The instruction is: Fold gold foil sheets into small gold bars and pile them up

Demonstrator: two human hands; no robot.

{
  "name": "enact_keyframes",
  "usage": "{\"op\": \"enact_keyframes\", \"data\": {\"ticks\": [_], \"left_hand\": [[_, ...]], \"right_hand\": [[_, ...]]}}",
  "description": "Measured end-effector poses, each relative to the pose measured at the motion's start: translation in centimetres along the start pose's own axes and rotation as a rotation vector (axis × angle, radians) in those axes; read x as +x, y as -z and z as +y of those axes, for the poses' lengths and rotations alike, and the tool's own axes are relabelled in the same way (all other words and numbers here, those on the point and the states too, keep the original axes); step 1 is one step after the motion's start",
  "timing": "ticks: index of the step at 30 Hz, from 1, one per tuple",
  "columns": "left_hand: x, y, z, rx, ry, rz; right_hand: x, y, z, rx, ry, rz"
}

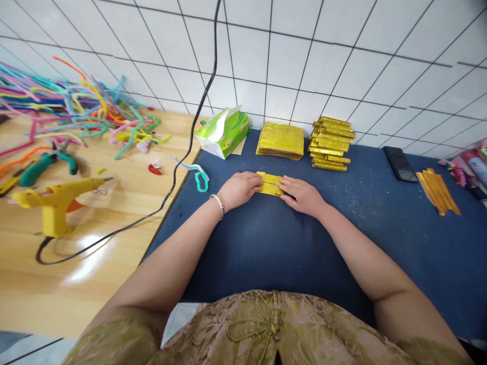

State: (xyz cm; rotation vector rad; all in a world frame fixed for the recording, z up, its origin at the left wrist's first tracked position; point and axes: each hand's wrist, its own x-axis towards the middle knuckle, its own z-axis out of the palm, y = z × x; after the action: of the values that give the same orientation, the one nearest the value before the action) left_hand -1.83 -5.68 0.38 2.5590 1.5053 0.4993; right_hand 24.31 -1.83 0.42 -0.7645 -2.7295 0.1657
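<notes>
A small sheet of gold foil paper (pixel 271 184) lies on the dark blue tabletop in front of me, with a crease or fold running across it. My left hand (pixel 239 189) holds its left end, fingers bent and pressed on the edge. At the right end, my right hand (pixel 303 195) has the paper's edge between thumb and fingers. Just behind my hands is a flat stack of gold foil paper (pixel 282 139). Beside that, to the right, narrow folded gold strips (pixel 330 144) are piled up.
A green tissue box (pixel 228 133) stands by the tiled wall. On the wooden table at left are a yellow glue gun (pixel 57 203) with a black cord (pixel 201 101), green-handled pliers (pixel 38 170) and tangled pipe cleaners (pixel 87 109). A phone (pixel 399 163) and orange-gold strips (pixel 438 191) lie right.
</notes>
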Motion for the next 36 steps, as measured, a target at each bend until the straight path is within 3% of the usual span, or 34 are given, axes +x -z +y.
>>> {"op": "enact_keyframes", "data": {"ticks": [11, 28, 36], "left_hand": [[0.0, -0.3, 0.6, 0.034, 0.018, -0.084], [0.0, -0.5, 0.0, -0.015, 0.029, -0.083], [-0.4, -0.5, -0.3, -0.008, -0.026, -0.082]], "right_hand": [[0.9, 0.3, -1.0, -0.066, -0.143, -0.132], [0.8, -0.5, -0.9, -0.118, -0.105, -0.148], [0.1, -0.6, -0.9, -0.11, -0.037, -0.174]]}}
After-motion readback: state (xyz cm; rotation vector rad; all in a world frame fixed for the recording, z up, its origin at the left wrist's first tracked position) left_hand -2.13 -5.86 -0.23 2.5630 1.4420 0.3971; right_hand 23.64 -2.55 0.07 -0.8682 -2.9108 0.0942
